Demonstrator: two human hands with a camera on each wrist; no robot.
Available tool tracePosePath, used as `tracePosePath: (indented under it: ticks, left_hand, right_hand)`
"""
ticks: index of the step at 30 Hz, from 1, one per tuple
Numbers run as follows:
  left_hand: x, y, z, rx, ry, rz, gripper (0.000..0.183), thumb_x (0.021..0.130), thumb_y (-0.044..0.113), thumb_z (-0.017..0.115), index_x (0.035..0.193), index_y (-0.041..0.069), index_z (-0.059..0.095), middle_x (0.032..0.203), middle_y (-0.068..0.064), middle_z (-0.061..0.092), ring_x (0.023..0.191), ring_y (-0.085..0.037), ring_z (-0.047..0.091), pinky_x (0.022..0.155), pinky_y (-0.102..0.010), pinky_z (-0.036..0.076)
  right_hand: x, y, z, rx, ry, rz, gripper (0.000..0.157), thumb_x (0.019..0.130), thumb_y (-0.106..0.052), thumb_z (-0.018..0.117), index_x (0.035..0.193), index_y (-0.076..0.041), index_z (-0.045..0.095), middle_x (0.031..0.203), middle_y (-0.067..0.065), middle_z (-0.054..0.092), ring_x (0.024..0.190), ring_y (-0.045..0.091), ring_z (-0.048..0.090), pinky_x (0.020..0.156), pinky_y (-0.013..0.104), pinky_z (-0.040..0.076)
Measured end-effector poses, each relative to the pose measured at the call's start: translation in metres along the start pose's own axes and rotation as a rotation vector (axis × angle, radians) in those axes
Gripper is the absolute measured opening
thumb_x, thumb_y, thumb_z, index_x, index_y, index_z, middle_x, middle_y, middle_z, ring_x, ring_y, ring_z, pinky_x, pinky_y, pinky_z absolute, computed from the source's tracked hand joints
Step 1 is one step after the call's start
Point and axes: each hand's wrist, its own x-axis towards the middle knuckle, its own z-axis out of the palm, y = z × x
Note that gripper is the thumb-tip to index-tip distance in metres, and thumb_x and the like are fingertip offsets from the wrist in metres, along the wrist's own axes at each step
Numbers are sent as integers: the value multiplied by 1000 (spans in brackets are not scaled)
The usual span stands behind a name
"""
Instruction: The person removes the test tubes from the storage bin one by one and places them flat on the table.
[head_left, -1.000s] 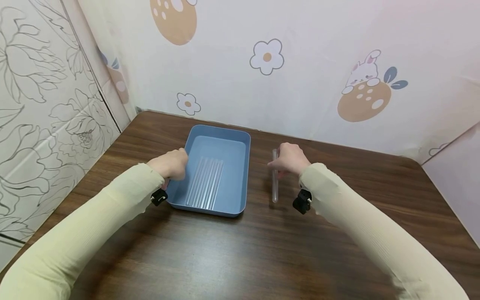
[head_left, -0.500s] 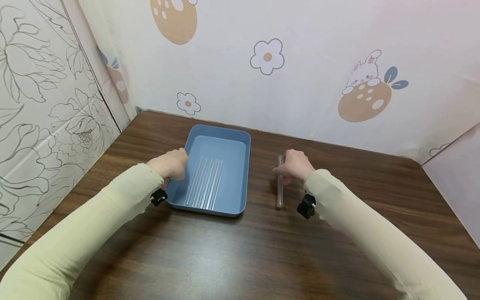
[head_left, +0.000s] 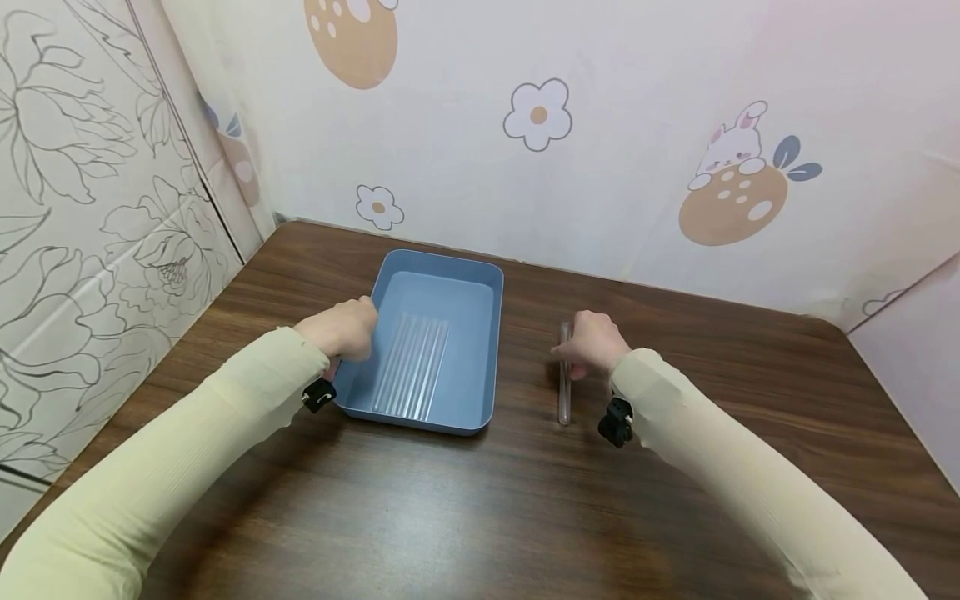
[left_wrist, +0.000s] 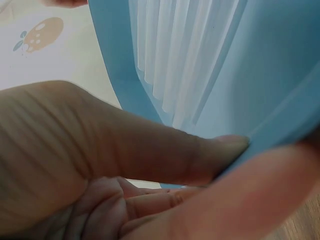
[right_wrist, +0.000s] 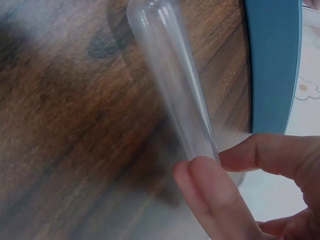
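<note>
My left hand (head_left: 341, 329) pinches the left wall of a blue rectangular tray (head_left: 480, 367). Thumb and finger grip the tray rim (left_wrist: 280, 127) in the left wrist view. Inside the tray, several clear test tubes (head_left: 411, 367) lie side by side in a row. To the right of the tray, my right hand (head_left: 594, 340) pinches one clear test tube (right_wrist: 172, 82) between thumb and fingers. Its rounded end (head_left: 564, 415) points toward me, close to the tabletop; whether it touches the wood I cannot tell. The tube's far end is partly hidden by the fingers in the right wrist view.
Everything stands on a dark brown wooden table (head_left: 465, 508). A patterned wall (head_left: 622, 167) rises directly behind it, and a white panel with flower drawings (head_left: 82, 233) is along the left side.
My right hand has moved a little toward me and to the right, carrying the test tube lower. The left hand and the tray have stayed put.
</note>
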Motion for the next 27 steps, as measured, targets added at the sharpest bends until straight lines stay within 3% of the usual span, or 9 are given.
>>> tracePosePath:
  ticks: [8, 19, 27]
  left_hand:
    - [0, 0, 0, -1, 1, 1, 67, 90, -5, 42, 143, -19, 5, 104, -47, 55, 39, -23, 61, 38, -28, 50]
    - [2, 0, 1, -8, -17, -21, 70, 91, -4, 41, 145, -17, -1, 90, -39, 62, 41, -23, 62, 39, -28, 50]
    - [0, 0, 1, 4, -3, -5, 67, 91, -4, 42, 144, -19, 3, 93, -40, 61, 40, -22, 61, 37, -27, 48]
  right_hand:
    - [3, 2, 3, 4, -7, 17, 22, 88, -15, 66, 86, 6, 60, 70, 18, 64, 52, 16, 67, 66, 34, 59]
    - [5, 4, 6, -33, 6, 23, 22, 87, -17, 67, 78, 3, 64, 61, 14, 64, 50, 16, 66, 69, 35, 59]
    - [1, 2, 4, -62, 9, 3, 27, 89, -20, 65, 73, 1, 63, 57, 12, 63, 50, 17, 67, 75, 39, 58]
